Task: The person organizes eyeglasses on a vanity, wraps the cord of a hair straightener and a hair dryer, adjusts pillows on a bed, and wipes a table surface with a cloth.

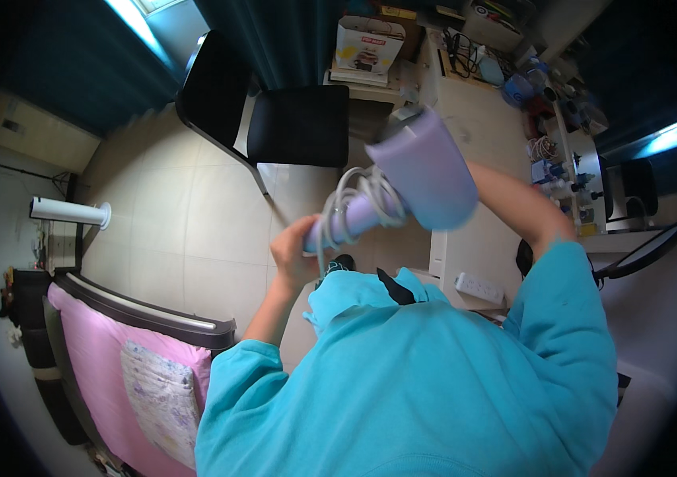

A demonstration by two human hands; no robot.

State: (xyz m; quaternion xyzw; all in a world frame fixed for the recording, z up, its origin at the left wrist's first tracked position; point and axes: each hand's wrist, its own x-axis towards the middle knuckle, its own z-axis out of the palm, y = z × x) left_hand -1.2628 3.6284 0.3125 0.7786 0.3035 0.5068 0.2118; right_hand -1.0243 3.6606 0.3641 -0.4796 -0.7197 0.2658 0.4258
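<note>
A lilac-to-blue hair dryer [431, 170] is held up in front of my chest, its wide head tilted to the upper right. Its pale cord [344, 206] is wound in several loops around the handle. My left hand [295, 250] is closed around the lower end of the handle. My right forearm reaches behind the dryer's head, which hides my right hand, so its grip cannot be seen.
A black chair [298, 126] stands beyond the dryer. Along the right runs a white desk [470, 113] with cables, bottles and containers. A white power strip [479, 287] lies near my right side. A bed with pink bedding [100, 334] is at lower left.
</note>
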